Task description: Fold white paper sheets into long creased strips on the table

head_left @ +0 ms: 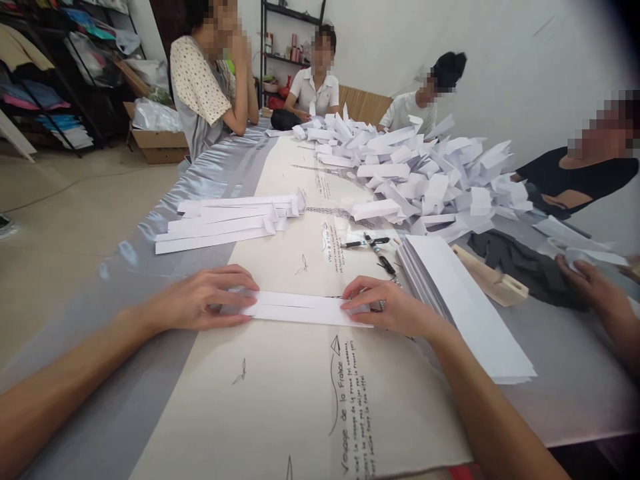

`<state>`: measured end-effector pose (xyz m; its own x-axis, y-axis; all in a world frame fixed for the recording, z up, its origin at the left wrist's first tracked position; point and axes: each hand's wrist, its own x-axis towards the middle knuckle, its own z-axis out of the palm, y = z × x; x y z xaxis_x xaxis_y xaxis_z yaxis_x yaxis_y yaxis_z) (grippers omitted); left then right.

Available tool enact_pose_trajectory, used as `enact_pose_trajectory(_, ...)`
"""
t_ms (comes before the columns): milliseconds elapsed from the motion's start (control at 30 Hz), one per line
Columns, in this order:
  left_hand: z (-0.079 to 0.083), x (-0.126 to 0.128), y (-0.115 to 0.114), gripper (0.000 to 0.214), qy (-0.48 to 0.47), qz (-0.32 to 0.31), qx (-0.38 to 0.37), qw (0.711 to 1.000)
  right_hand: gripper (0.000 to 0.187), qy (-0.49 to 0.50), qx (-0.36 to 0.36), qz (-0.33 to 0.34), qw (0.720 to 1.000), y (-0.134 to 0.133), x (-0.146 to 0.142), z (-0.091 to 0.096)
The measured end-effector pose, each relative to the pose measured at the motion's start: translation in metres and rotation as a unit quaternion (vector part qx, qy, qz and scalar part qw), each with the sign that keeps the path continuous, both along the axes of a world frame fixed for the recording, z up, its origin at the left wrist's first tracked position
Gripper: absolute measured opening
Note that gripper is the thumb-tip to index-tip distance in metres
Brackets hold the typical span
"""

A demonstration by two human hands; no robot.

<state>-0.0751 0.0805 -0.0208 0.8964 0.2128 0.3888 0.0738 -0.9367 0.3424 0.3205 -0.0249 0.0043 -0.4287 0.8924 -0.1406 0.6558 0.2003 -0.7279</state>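
Note:
A long white paper strip [305, 309], folded lengthwise, lies flat on the cream printed runner [280, 400] in front of me. My left hand [205, 298] rests on its left end with the fingers stretched flat, pressing it down. My right hand [387, 307] presses the right end, fingers curled over the strip's edge. Just right of that hand lies a stack of flat white sheets [465, 303].
Folded strips [225, 220] lie at the left of the runner, a big heap of folded white paper pieces [425, 167] sits further back. Black pens [373, 243] and a wooden block [493, 277] lie nearby. Several people sit around the table; another person's hand [593, 287] reaches in at right.

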Motion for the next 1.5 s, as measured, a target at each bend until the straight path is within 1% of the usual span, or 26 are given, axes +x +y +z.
enact_pose_trajectory(100, -0.001, -0.001, 0.0, 0.019, 0.01, 0.005, 0.0, 1.0, 0.019, -0.022, 0.014, 0.024, 0.999, -0.001, 0.002, -0.001)
enact_pose_trajectory(267, -0.001, 0.0, -0.001, 0.018, 0.002, 0.007, 0.002, 1.0, 0.022, -0.049, 0.035, 0.036, 0.997, -0.003, 0.005, -0.003)
enact_pose_trajectory(467, 0.002, 0.001, -0.003, 0.015, 0.001, 0.009, 0.003, 1.0, 0.023, -0.051, 0.039, 0.028, 0.998, -0.004, 0.002, -0.002)
enact_pose_trajectory(667, 0.0, 0.0, -0.001, 0.017, 0.01, 0.011, -0.005, 1.0, 0.024, -0.067, 0.045, 0.031, 0.996, -0.007, 0.003, 0.002)
enact_pose_trajectory(833, -0.001, 0.0, -0.001, 0.018, 0.007, 0.01, -0.009, 1.0, 0.02, -0.066, 0.042, 0.029, 0.996, -0.008, 0.006, 0.001)
enact_pose_trajectory(967, 0.0, 0.0, -0.001, 0.02, 0.007, 0.009, -0.008, 1.0, 0.023, -0.07, 0.049, 0.027, 0.996, -0.008, 0.005, 0.0)
enact_pose_trajectory(1033, 0.001, 0.0, -0.002, 0.024, 0.008, 0.008, -0.011, 1.0, 0.024, -0.071, 0.06, 0.024, 0.995, -0.008, 0.004, 0.002)
enact_pose_trajectory(1167, 0.004, 0.001, -0.003, 0.044, 0.021, 0.025, -0.026, 0.999, 0.026, -0.052, 0.08, 0.033, 0.995, -0.01, 0.003, 0.006)
enact_pose_trajectory(1233, 0.005, 0.001, -0.004, 0.043, 0.026, 0.028, -0.034, 0.999, 0.031, -0.066, 0.076, 0.025, 0.995, -0.01, 0.001, 0.005)
enact_pose_trajectory(1300, 0.006, 0.001, -0.005, 0.037, 0.038, 0.031, -0.044, 0.998, 0.042, -0.091, 0.062, 0.006, 0.994, -0.01, -0.003, 0.003)
enact_pose_trajectory(1367, 0.007, 0.001, -0.007, 0.04, 0.064, 0.057, -0.064, 0.994, 0.05, -0.106, 0.045, -0.01, 0.993, -0.011, -0.008, 0.0)
enact_pose_trajectory(1467, 0.012, 0.003, -0.012, 0.059, 0.095, 0.106, -0.12, 0.982, 0.04, -0.107, 0.033, -0.01, 0.994, -0.011, -0.016, -0.003)
enact_pose_trajectory(1500, 0.015, 0.004, -0.014, 0.062, 0.097, 0.114, -0.139, 0.979, 0.036, -0.105, 0.038, -0.006, 0.994, -0.011, -0.018, -0.003)
